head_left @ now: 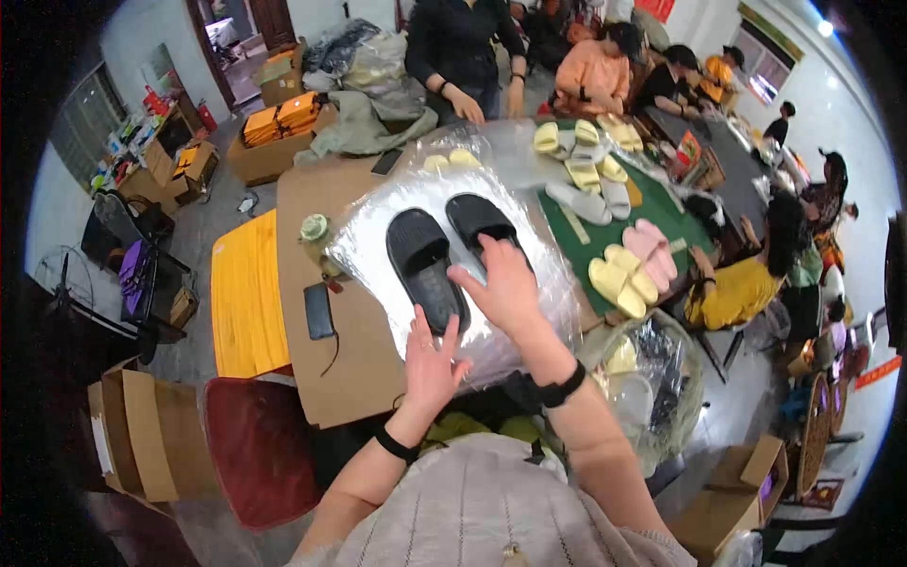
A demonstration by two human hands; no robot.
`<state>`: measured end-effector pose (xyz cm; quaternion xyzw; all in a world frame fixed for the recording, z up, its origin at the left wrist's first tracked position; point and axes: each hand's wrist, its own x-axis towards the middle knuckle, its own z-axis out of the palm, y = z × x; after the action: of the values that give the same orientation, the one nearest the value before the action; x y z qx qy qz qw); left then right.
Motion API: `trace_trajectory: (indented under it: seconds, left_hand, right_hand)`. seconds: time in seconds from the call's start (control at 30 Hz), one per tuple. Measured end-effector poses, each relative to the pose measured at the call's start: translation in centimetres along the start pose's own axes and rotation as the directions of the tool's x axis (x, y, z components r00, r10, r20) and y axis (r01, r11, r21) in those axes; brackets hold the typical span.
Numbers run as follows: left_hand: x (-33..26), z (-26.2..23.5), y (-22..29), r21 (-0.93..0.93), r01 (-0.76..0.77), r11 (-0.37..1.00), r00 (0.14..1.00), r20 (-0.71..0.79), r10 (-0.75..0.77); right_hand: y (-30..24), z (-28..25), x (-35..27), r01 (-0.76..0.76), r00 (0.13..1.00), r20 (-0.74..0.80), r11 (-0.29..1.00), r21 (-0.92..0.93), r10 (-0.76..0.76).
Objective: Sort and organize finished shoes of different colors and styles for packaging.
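A pair of black slide sandals lies on a stack of clear plastic bags (364, 236) in front of me, toes pointing away. My left hand (431, 364) is at the heel of the left black slide (422, 255), fingers apart, fingertips at its edge. Over the rear part of the right black slide (472, 215) lies my right hand (505, 288), thumb spread from the fingers and pointing toward the left slide. It hides that slide's heel; whether it presses on the sole I cannot tell. Both wrists wear black bands.
Yellow, grey and pink slides (649, 250) sit on a green mat (567, 241) to the right. A dark phone (319, 312) and small jar (314, 227) lie left on the brown table (326, 397). A plastic-lined bin (652, 378) stands near right. Other people work beyond.
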<state>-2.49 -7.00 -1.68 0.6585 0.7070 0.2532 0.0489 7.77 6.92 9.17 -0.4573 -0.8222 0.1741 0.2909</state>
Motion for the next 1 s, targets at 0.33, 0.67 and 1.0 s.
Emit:
trace_trajectory:
  seconds: [0.33,0.67,1.0]
  left_hand:
    - [-0.8,-0.1,-0.1,0.036,0.068,0.997,0.998,-0.02,-0.068]
    - [0.3,-1.1,-1.7,0.078,0.068,0.995,0.984,0.16,-0.08]
    - [5.9,-2.3,1.7,0.021,-0.044,0.999,0.998,-0.05,0.045]
  right_hand:
    - [5.5,11.5,5.4,-0.139,0.99,-0.016,0.979,-0.146,0.139]
    - [14.8,0.4,0.8,-0.032,0.95,-0.301,0.985,0.168,0.082]
    - [23.1,-8.3,-13.5,-0.192,0.853,-0.32,0.819,0.541,0.412]
